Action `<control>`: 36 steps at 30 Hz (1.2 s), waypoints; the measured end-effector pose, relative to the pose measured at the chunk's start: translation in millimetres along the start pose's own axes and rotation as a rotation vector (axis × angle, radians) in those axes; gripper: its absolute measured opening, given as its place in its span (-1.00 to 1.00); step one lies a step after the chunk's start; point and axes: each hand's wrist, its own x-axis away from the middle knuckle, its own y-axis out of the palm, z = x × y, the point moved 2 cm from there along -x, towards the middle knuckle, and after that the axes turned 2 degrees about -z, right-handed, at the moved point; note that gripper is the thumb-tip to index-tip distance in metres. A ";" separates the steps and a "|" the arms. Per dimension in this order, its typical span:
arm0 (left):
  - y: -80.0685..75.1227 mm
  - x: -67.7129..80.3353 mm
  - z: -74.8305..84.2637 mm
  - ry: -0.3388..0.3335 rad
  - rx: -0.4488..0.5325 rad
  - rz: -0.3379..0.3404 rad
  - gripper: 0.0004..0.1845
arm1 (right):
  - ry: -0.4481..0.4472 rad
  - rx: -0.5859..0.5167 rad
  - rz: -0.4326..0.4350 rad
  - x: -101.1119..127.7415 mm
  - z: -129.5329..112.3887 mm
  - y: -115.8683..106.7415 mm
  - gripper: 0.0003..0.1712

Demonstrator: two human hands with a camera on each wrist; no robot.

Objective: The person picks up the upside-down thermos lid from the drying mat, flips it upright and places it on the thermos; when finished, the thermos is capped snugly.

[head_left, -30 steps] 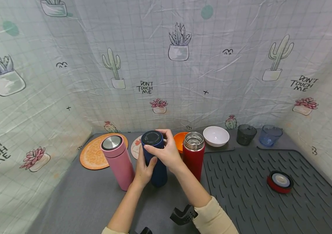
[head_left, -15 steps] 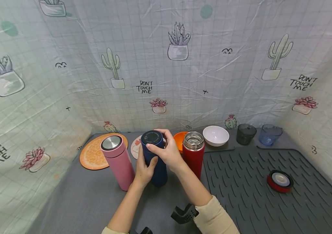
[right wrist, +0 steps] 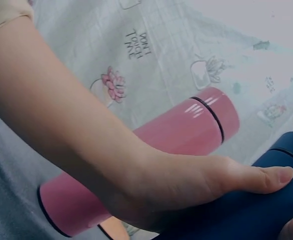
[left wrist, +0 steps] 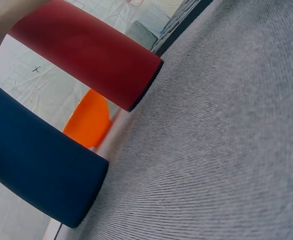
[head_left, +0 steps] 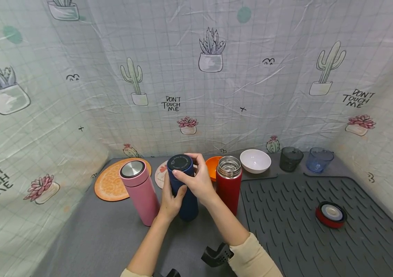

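Head view: fingers of the right hand (head_left: 200,181) curled round the lid (head_left: 180,163) of the navy flask (head_left: 182,188), thumb across its front edge, a grip suited to turning a cap. Left hand (head_left: 170,202) wrapped round the flask's body lower down, thumb up the side, likely bracing it upright against that twist. Flask standing on the grey mat (head_left: 113,234), between the capped pink flask (head_left: 139,192) and the uncapped red flask (head_left: 229,184), just beside both. Farther right, on the ribbed drying mat (head_left: 303,231), well apart, a red lid (head_left: 331,214) lying flat. Behind, an orange bowl (head_left: 212,166) and a white bowl (head_left: 255,161).
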 end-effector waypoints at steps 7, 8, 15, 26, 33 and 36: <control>-1.6 4.4 0.1 -0.003 -0.049 0.006 -0.30 | 0.030 0.055 0.010 4.3 -2.7 3.2 -0.35; -2.1 5.2 -0.8 -0.005 -0.051 0.008 -0.32 | 0.036 0.059 0.004 5.0 -3.7 2.9 -0.35; -11.9 12.8 -16.2 0.084 -0.227 0.075 -0.36 | -0.127 0.324 -0.002 18.8 -25.7 -7.1 -0.34; -15.1 18.5 25.8 0.349 -0.542 0.139 -0.38 | -0.367 0.625 -0.071 60.7 -77.3 -33.8 -0.24; 1.2 37.7 50.5 0.323 -0.572 0.031 -0.40 | -0.354 0.761 -0.062 92.9 -87.5 -74.8 -0.23; 10.4 45.9 56.0 0.308 -0.593 -0.006 -0.41 | -0.342 0.813 -0.039 108.0 -85.1 -97.3 -0.21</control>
